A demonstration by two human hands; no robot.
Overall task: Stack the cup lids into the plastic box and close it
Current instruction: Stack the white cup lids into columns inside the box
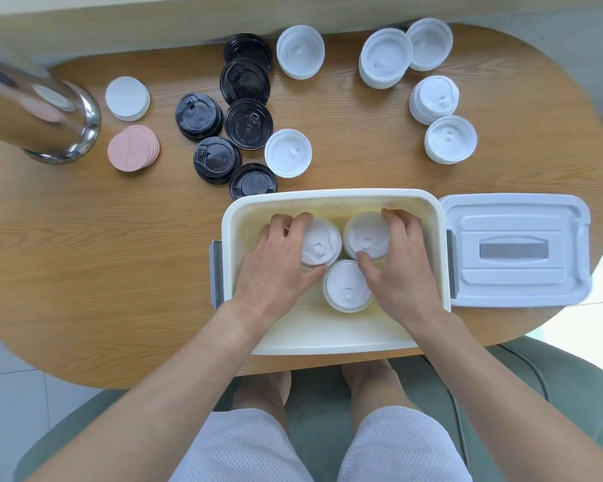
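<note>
Inside the plastic box (331,200), 2 stacks of white lids are being gripped: the left hand (275,262) is curled around the left stack (322,243), the right hand (397,262) around the right stack (366,234). A 3rd stack (345,287) is wedged just below both grips, touching them. If either stack is released tilted, it could be toppled against its neighbour. Many lids are left beyond the fingertips; the box lid (516,252) is parked outside the right wrist.

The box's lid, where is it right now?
In the head view, the box lid lies flat on the wooden table, right beside the open plastic box on its right side, below the white cup lid stacks.
</note>
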